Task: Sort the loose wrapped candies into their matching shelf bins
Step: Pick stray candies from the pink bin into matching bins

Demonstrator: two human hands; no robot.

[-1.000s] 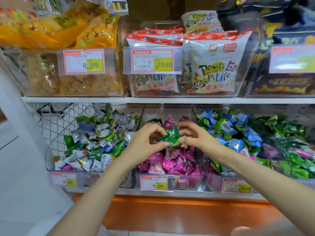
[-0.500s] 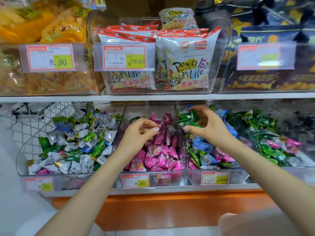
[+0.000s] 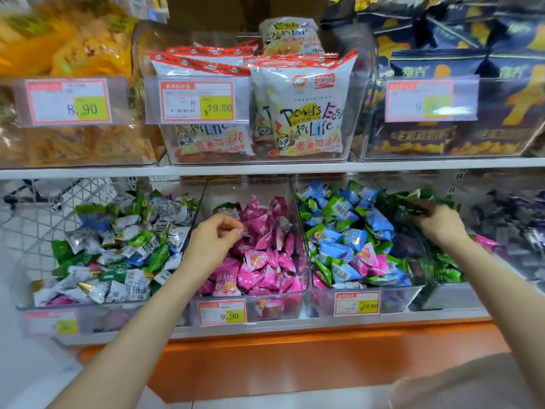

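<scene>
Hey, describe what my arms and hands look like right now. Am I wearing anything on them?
No sleeves show on either arm. The left hand and right hand wear no gloves, and no watch, bracelet or ring is visible. The left hand's nails look short.

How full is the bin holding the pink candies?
Mostly full: pink candies heap from the front wall of the bin up toward the back, leaving only its upper rear bare.

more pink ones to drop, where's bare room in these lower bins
Bare room at the back of the pink bin, behind the pink candies, and at the far-left end of the left bin, by the wire mesh. The blue-and-green bin is heaped full.
</scene>
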